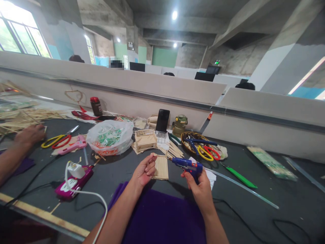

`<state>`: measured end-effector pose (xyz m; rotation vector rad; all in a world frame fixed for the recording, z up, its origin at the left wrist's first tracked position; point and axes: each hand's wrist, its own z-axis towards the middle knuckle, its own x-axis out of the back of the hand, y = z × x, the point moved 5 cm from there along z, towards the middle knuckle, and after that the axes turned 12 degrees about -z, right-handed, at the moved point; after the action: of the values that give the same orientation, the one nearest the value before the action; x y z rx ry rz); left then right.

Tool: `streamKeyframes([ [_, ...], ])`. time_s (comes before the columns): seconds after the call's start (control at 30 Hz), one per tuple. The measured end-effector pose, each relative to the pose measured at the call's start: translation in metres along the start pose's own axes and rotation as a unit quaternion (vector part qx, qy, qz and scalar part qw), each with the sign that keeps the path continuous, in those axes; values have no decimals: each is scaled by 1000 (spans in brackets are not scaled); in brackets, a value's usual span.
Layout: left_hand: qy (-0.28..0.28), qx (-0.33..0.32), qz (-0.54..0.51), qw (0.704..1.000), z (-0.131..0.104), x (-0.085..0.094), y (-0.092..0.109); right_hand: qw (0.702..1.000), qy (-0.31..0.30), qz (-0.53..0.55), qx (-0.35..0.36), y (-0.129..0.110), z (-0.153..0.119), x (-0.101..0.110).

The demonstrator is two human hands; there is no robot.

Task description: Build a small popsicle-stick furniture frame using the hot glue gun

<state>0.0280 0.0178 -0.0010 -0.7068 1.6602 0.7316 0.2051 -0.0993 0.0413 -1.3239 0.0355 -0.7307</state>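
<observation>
My right hand (199,184) is wrapped round the handle of a blue glue gun (186,165), whose nozzle points left. Beneath the nozzle, a flat panel of light wooden sticks (161,168) rests on the dark table. Beside the panel's left edge is my left hand (145,170), its fingers curled and pinched near the panel's upper left corner. They seem to hold the end of a thin stick. A purple cloth (165,217) lies under my forearms. Behind the panel stands a small wooden stick model (145,140), with loose sticks (174,150) to its right.
A plastic bag (110,137), pink glue gun (73,145) and magenta power strip (74,183) are left. Behind stand a phone (163,120) and green bottle (180,125). A basket (186,144) with tools and a green cutter (240,177) lie right. Another person's hand (30,135) is far left.
</observation>
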Motion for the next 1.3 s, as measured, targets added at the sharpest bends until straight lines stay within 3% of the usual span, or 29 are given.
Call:
streamKeyframes([
  [0.13, 9, -38, 57, 998, -1, -2, 2, 1000, 0, -2, 4, 0, 0, 0],
  [0.3, 25, -161, 186, 969, -3, -9, 11, 1000, -4, 1, 4, 2, 1, -1],
  [0.43, 54, -272, 311, 909, -12, -20, 14, 1000, -4, 1, -4, 3, 1, -2],
  [0.53, 51, -319, 388, 863, -17, -27, 14, 1000, -1, -4, -9, 3, 0, -2],
  [0.8, 61, -381, 531, 754, -21, -27, 13, 1000, 8, -1, -6, 3, 1, -1],
  [1.0, 14, -427, 583, 691, -27, -36, 9, 1000, 10, -4, -7, 0, 2, 0],
  [1.1, 3, -430, 570, 700, -31, -42, 8, 1000, 9, -5, -6, 0, 2, 1],
  [1.3, 11, -396, 454, 798, -34, -45, 7, 1000, 3, -8, -13, 1, 1, 0],
])
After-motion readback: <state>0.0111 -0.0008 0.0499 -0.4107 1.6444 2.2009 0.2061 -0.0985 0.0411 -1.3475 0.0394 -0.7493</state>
